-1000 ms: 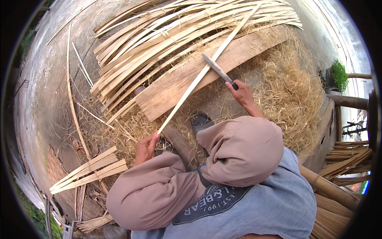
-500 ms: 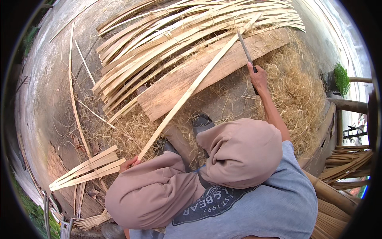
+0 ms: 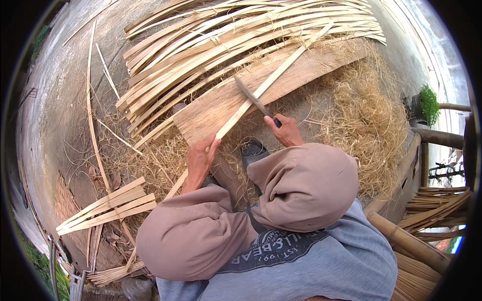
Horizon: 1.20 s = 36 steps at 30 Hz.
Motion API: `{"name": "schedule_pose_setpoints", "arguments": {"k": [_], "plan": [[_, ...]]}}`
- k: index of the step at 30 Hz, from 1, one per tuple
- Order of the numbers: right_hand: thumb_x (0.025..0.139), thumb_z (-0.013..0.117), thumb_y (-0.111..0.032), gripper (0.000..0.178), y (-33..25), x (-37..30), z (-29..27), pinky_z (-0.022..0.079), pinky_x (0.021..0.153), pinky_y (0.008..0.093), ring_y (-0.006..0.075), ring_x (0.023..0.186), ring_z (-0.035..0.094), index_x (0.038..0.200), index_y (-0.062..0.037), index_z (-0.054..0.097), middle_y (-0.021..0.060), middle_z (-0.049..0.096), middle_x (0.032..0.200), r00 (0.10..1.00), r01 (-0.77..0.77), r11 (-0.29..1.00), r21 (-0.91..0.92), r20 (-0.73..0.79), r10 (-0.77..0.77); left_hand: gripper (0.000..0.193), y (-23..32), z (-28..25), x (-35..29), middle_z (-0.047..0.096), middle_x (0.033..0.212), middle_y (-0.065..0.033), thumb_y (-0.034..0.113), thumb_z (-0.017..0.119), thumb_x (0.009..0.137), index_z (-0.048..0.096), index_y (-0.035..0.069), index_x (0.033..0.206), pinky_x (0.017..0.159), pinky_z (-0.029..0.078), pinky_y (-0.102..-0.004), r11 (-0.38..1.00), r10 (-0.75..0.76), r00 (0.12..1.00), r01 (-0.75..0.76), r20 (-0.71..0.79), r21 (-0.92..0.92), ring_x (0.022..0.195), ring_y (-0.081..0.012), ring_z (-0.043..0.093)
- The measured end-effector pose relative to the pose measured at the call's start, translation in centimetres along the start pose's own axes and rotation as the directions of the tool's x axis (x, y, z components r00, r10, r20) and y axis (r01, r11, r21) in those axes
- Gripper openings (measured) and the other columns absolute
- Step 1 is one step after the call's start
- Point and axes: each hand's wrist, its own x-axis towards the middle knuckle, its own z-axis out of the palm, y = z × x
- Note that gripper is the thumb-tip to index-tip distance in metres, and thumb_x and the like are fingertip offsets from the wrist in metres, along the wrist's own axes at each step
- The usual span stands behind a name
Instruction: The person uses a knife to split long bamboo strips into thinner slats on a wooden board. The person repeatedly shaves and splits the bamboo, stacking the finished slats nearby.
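Observation:
A long pale bamboo strip (image 3: 275, 76) slants across a wooden plank (image 3: 206, 116), from far right to near left. My left hand (image 3: 202, 156) is closed round it just off the plank's near edge, and its tail runs on beside my left knee. In my right hand (image 3: 286, 131) is a knife (image 3: 252, 96), gripped by its dark handle. The blade crosses over the strip above the plank and points to the far left. Whether its edge touches the strip I cannot tell.
Many split bamboo strips (image 3: 201, 62) lie side by side beyond the plank. Curly shavings (image 3: 369, 125) heap up at the right. A few strips (image 3: 108, 205) fan out at the near left. A bamboo pole (image 3: 409, 243) runs along my right side.
My left hand has come forward from beside my knee and grips the strip further up. My right hand has drawn the knife nearer and to the left, across the strip.

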Motion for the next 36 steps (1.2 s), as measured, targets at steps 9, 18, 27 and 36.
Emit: {"name": "schedule_pose_setpoints", "arguments": {"k": [9,18,27,36], "plan": [[0.096,0.066,-0.055,0.058,5.7,4.3,-6.0,0.045,0.056,0.0449,0.0349,0.060,0.060,0.074,-0.0019,0.059,0.0178,0.060,0.065,0.977,0.049,0.977,-0.207,-0.192,-0.089,0.034,-1.8,-0.3,-0.7,0.073,0.080,-0.0171,0.041,0.065,0.101,0.077,0.015,0.119,0.066,0.050,-0.0367,0.995,-0.023,0.998,0.029,0.066,-0.094,0.068,-0.0230,0.064],[0.097,0.063,-0.058,0.063,5.1,4.5,-6.1,0.047,0.058,0.0462,0.0329,0.060,0.063,0.073,0.0001,0.062,0.0191,0.058,0.059,0.980,0.175,0.954,-0.245,-0.051,-0.192,0.026,-6.0,-6.6,-6.5,0.071,0.072,-0.0101,0.023,0.070,0.100,0.076,0.005,0.118,0.065,0.047,-0.0334,0.977,-0.143,0.986,0.155,0.089,-0.150,0.065,-0.0129,0.056],[0.097,0.061,-0.059,0.068,7.8,9.3,-10.9,0.043,0.053,0.0442,0.0286,0.052,0.055,0.072,0.0038,0.062,0.0184,0.057,0.057,0.966,-0.061,0.982,-0.180,-0.260,0.012,0.045,-6.5,-10.4,-7.5,0.056,0.060,0.0004,0.043,0.066,0.100,0.071,0.003,0.082,0.051,0.037,-0.0314,0.782,-0.484,0.732,0.608,0.479,-0.139,0.057,-0.0086,0.050],[0.096,0.065,-0.057,0.052,-3.8,-4.3,0.7,0.054,0.070,0.0506,0.0364,0.081,0.069,0.093,-0.0052,0.064,0.0155,0.064,0.082,0.910,0.377,0.884,-0.278,0.291,-0.297,0.046,-2.8,-2.6,-4.0,0.063,0.071,-0.0215,0.046,0.056,0.104,0.068,0.005,0.089,0.062,0.045,-0.0510,0.942,-0.106,0.993,0.086,0.045,0.324,0.065,-0.0424,0.061]]}}
